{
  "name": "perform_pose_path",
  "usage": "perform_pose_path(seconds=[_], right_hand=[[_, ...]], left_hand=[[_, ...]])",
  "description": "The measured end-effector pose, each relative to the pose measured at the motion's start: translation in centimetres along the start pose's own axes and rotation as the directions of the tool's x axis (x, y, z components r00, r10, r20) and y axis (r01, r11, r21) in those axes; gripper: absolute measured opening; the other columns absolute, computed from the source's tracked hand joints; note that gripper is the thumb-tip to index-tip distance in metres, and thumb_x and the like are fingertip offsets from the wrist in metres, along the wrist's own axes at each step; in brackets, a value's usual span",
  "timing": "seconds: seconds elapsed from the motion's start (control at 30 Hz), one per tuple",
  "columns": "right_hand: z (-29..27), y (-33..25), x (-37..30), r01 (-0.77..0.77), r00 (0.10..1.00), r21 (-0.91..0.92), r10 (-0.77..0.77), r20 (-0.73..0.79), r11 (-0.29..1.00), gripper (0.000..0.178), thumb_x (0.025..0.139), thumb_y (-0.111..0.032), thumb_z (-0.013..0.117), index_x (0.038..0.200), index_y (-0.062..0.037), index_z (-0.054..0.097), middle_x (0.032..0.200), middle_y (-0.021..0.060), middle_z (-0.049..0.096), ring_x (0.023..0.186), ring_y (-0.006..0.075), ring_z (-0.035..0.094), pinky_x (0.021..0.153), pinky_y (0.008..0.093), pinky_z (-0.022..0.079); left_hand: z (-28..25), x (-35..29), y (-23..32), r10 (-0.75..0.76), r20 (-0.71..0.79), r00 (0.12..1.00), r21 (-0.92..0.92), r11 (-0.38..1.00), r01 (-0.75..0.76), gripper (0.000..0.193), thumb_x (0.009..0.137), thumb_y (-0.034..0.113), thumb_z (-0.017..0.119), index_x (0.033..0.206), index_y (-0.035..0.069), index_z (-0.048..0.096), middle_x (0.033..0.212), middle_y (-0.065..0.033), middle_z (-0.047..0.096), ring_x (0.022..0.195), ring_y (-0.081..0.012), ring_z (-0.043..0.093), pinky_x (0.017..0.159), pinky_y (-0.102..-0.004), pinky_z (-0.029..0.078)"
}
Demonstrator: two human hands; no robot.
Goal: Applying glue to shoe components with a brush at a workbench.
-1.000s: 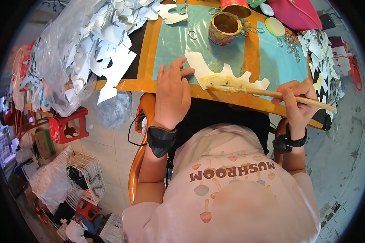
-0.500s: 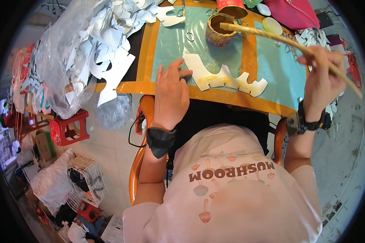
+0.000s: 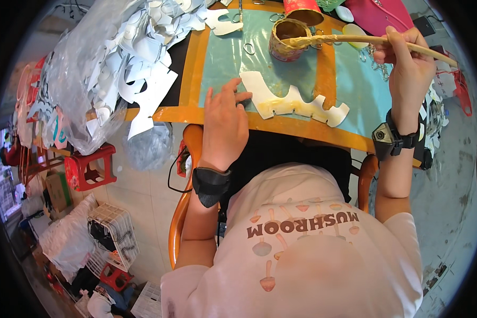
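My right hand (image 3: pixel 412 70) grips a long wooden stick (image 3: pixel 371 38) coated with yellowish paste toward its far end. That end dips inside a small paste-smeared can (image 3: pixel 287 52) at the table's far side. Before me lies a white shaped piece (image 3: pixel 294 102) with scalloped cutouts, a yellowish smear along its middle and lower edge. At the piece's left end rests my left hand (image 3: pixel 225 124), fingers stretched out and holding nothing. Whether its fingertips touch the piece I cannot tell.
A heap of white cut pieces (image 3: pixel 143 50) spills from a clear plastic bag (image 3: pixel 82 79) on the left. Another can, red (image 3: pixel 302 7), lies behind the paste can. Scissors (image 3: pixel 248 49) and a pink bag (image 3: pixel 379 16) are at the back. A red stool (image 3: pixel 90 168) stands at the left.
My right hand has moved left and slightly up, and the stick now lies flatter with its end inside the can. The left hand and the white piece are almost unmoved.
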State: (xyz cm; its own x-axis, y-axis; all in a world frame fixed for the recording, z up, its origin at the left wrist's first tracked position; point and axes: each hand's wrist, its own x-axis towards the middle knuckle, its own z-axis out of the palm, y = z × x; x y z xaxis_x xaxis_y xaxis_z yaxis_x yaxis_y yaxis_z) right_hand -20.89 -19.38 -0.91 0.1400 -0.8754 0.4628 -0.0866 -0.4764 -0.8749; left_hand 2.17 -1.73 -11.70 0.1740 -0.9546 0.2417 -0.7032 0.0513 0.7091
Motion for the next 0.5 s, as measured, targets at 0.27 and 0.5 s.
perform_pose_path(seconds=[0.27, 0.5], right_hand=[[-3.4, 3.4, -0.2, -0.152, 0.984, 0.244, 0.171, -0.057, 0.958, 0.012, 0.086, -0.005, 0.061, 0.076, -0.0016, 0.055, 0.063, 0.0109, 0.062, 0.048, 0.0140, 0.058, 0.046, 0.0228, 0.046], [-3.9, 4.0, -0.3, -0.282, 0.953, 0.302, 0.303, -0.023, 0.910, 0.010, 0.087, -0.007, 0.061, 0.080, -0.0003, 0.059, 0.063, 0.0090, 0.061, 0.048, 0.0118, 0.054, 0.047, 0.0196, 0.044]], left_hand=[[0.1, 0.2, -0.1, 0.004, -0.002, 1.000, -0.011, 1.000, -0.004, 0.041, 0.085, -0.003, 0.040, 0.126, 0.003, 0.042, 0.103, -0.0106, 0.067, 0.111, -0.0303, 0.054, 0.109, -0.0484, 0.019], [0.2, 0.2, -0.1, 0.002, -0.005, 1.000, -0.004, 1.000, -0.002, 0.041, 0.085, -0.002, 0.040, 0.126, 0.002, 0.042, 0.103, -0.0103, 0.067, 0.111, -0.0301, 0.054, 0.109, -0.0487, 0.019]])
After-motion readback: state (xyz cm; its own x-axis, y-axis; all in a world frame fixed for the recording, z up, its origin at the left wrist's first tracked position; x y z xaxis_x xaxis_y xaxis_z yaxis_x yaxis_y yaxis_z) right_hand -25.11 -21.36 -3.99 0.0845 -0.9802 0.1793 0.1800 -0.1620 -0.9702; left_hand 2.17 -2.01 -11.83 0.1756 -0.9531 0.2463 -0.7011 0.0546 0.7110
